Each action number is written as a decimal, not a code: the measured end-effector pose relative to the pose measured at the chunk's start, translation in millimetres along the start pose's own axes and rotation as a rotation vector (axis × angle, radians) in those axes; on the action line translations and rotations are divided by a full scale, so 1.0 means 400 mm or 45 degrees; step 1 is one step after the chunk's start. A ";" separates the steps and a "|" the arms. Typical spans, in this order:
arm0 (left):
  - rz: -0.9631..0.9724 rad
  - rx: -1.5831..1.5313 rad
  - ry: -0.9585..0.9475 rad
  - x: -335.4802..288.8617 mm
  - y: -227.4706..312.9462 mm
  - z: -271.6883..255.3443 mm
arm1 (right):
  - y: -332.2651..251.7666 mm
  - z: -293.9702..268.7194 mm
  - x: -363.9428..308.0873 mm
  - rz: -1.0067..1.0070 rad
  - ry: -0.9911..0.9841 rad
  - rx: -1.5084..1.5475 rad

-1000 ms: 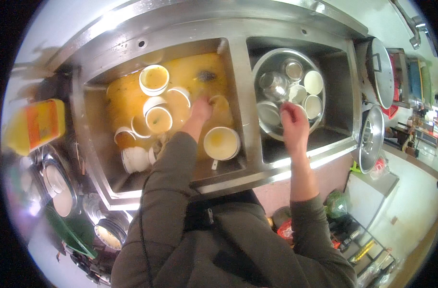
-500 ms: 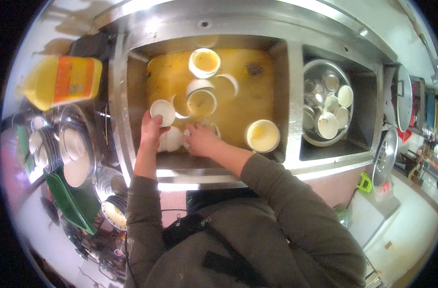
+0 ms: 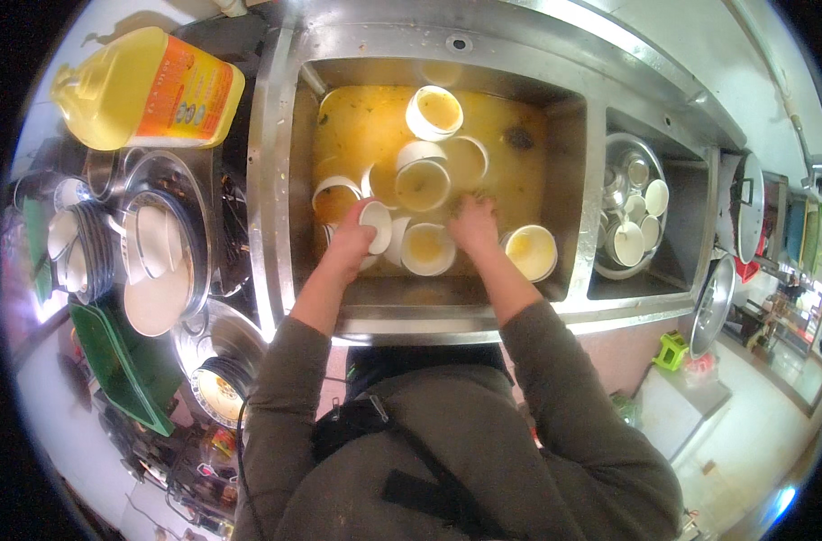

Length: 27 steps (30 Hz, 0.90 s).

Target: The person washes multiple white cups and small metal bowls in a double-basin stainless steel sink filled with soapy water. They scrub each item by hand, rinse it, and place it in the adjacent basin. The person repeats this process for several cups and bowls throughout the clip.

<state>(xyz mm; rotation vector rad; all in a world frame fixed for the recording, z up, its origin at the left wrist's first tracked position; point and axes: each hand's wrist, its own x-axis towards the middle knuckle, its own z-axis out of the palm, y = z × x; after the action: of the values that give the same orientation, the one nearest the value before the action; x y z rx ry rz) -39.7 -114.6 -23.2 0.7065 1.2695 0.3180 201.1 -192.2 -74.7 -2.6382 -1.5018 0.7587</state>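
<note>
- Gripping sm. white bowl (image 3: 376, 227): L hand (image 3: 343, 245), thumb at rim; fingers behind it hidden.
- R hand (image 3: 476, 227): fingers blurred at murky water (image 3: 524, 194); can't tell if open, closed or holding sth.
- Bowl's over L sink (image 3: 564, 171), near other white bowls (image 3: 417, 117), some part-sunk, undersides lost in cloud.
- Steel basin (image 3: 655, 155), R sink (image 3: 686, 216): L edge hidden by divider (image 3: 589, 189).

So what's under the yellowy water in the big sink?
White bowls sit partly under; a dark patch shows too. The cloudy water hides whatever else lies deeper, so I can't tell what's there.
</note>
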 end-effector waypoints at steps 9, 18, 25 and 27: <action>0.090 0.166 0.098 0.019 0.006 0.102 | 0.025 -0.001 0.040 -0.130 0.059 0.439; -0.425 -0.700 -0.208 0.072 0.044 0.180 | -0.227 -0.095 -0.130 -0.079 0.100 0.973; -0.225 -0.165 -0.099 0.048 0.035 0.138 | -0.071 -0.142 -0.034 -0.134 -0.102 0.547; -0.139 -0.124 0.017 0.033 0.035 0.186 | -0.046 -0.118 -0.016 0.065 -0.187 1.107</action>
<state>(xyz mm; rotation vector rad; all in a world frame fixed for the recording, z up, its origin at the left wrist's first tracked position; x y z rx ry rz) 36.4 -119.2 -14.8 0.5505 1.2909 0.2932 203.0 -177.1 -26.0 -1.9822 -0.8190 1.2646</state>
